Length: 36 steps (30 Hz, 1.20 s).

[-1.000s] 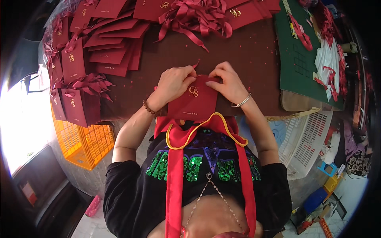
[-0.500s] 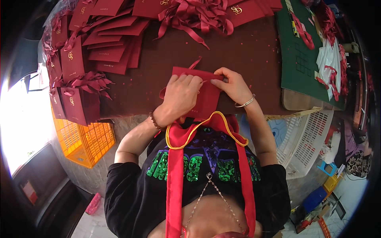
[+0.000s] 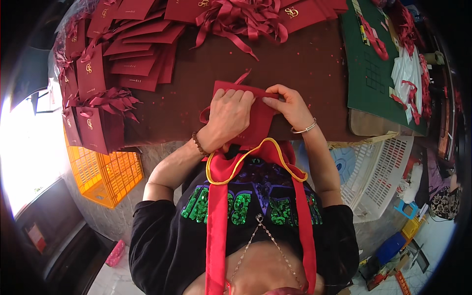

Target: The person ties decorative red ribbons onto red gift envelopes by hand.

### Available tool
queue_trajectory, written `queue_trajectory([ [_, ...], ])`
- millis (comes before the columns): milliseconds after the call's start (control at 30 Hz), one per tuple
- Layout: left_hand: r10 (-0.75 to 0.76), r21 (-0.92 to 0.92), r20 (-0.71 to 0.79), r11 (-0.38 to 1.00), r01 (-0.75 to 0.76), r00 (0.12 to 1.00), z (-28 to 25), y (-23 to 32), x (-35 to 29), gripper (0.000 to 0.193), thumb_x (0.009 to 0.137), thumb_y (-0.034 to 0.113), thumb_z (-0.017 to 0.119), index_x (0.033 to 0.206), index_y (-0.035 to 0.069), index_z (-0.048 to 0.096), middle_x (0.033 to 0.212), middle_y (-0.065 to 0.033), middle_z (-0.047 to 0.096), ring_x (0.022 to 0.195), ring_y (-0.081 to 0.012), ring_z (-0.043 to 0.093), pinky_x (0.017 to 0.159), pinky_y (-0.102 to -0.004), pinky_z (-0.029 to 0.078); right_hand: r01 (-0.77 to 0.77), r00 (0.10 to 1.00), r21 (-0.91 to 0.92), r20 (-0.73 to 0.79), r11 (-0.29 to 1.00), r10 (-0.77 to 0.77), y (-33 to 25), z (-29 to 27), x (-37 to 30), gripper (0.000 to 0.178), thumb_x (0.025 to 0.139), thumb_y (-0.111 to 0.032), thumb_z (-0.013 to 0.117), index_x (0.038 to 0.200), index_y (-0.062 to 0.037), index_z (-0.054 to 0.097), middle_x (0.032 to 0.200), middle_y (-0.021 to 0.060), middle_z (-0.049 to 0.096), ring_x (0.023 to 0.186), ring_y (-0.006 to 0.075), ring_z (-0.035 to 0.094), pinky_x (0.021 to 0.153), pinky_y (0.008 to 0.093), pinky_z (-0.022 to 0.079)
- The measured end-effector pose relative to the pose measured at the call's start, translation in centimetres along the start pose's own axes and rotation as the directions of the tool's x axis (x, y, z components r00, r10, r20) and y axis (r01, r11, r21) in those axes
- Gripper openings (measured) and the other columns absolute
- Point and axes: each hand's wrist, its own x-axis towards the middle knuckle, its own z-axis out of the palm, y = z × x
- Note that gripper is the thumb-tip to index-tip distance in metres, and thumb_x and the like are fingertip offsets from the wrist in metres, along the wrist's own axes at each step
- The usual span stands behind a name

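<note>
Apron: red bib with yellow trim (image 3: 216, 172), worn over a black short-sleeved shirt (image 3: 162, 246) with green and purple sequins; a thin chain necklace (image 3: 248, 244) hangs at the centre.
Wrists: a dark beaded bracelet (image 3: 199, 143) on the left, a silver-coloured bangle (image 3: 306, 126) on the right.
Left hand (image 3: 230, 115): back upward, laid across the left part of a dark red paper bag; the fingers are bent and close together, their tips hidden, so I cannot tell whether they pinch anything.
Right hand (image 3: 289, 104): thumb and forefinger pinch the upper right edge of the same bag; the other fingers curl in.
Dark red paper bag (image 3: 260, 124): at the near edge of the table, just in front of the apron, between and partly under the hands; a ribbon end (image 3: 242, 76) sticks out past its far edge.
Table (image 3: 300, 59): brown top, dotted with small red specks.
Left side: stacked dark red bags (image 3: 90, 73), several with ribbon handles, gold marks on their fronts.
Right side: a green board (image 3: 366, 96) with a white plastic bag (image 3: 407, 76) and red ribbons on it.
Far side: a loose heap of red ribbons (image 3: 241, 22), with more dark red bags (image 3: 307, 14) beside it.
</note>
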Motion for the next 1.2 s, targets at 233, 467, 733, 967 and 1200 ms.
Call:
queue_trajectory([
  [233, -0.02, -0.114, -0.073, 0.993, 0.012, 0.997, 1.2, 0.2, -0.6, 0.013, 0.081, 0.012, 0.059, 0.072, 0.008, 0.05, 0.063, -0.0076, 0.053, 0.062, -0.0252, 0.054, 0.059, -0.0365, 0.038, -0.049, 0.998, 0.072, 0.032, 0.996, 0.047, -0.3, -0.1, -0.2, 0.023, 0.083, -0.017, 0.066, 0.1, -0.0018, 0.061, 0.076, -0.0026, 0.055, 0.067, 0.0032, 0.05, 0.058, 0.0195, 0.046],
  [467, -0.042, -0.136, -0.035, 0.99, 0.037, 0.998, 0.7, 0.1, -0.4, 0.013, 0.081, 0.011, 0.059, 0.072, 0.008, 0.05, 0.063, -0.0076, 0.054, 0.061, -0.0254, 0.054, 0.061, -0.0372, 0.038, -0.072, 0.997, 0.057, 0.046, 0.996, 0.069, -0.7, 0.0, -0.5, 0.02, 0.086, -0.012, 0.063, 0.104, -0.003, 0.059, 0.085, -0.0042, 0.059, 0.073, 0.0015, 0.054, 0.063, 0.0177, 0.046],
  [733, -0.013, 0.013, -0.007, 1.0, 0.013, 1.0, 0.2, 0.6, -0.3, 0.014, 0.078, 0.012, 0.059, 0.069, 0.009, 0.049, 0.06, -0.006, 0.052, 0.059, -0.0237, 0.054, 0.061, -0.0358, 0.037, -0.02, 0.999, -0.079, 0.044, 0.997, 0.024, -1.0, 0.2, -0.6, 0.018, 0.086, -0.012, 0.063, 0.101, -0.0037, 0.059, 0.078, -0.0051, 0.055, 0.069, 0.0013, 0.05, 0.061, 0.0177, 0.044],
  [967, -0.011, 0.041, -0.058, 0.999, 0.013, 0.998, 0.7, 0.7, -0.4, 0.014, 0.078, 0.012, 0.059, 0.069, 0.009, 0.049, 0.059, -0.006, 0.052, 0.059, -0.0231, 0.054, 0.061, -0.0353, 0.036, -0.024, 0.999, -0.064, 0.036, 0.998, 0.027, -1.2, 0.3, -0.2, 0.016, 0.086, -0.012, 0.063, 0.099, -0.0033, 0.06, 0.079, -0.0048, 0.056, 0.07, 0.0013, 0.051, 0.06, 0.0175, 0.044],
  [1200, -0.023, 0.01, -0.099, 1.0, 0.024, 0.995, 0.9, 0.5, -0.7, 0.011, 0.074, 0.009, 0.056, 0.068, 0.009, 0.047, 0.057, -0.0069, 0.052, 0.054, -0.0225, 0.053, 0.06, -0.036, 0.036, -0.061, 0.996, 0.034, 0.067, 0.998, 0.059, -1.1, 0.5, -0.2, 0.015, 0.085, -0.01, 0.064, 0.098, -0.0032, 0.06, 0.081, -0.0041, 0.058, 0.071, 0.0012, 0.052, 0.062, 0.0176, 0.046],
])
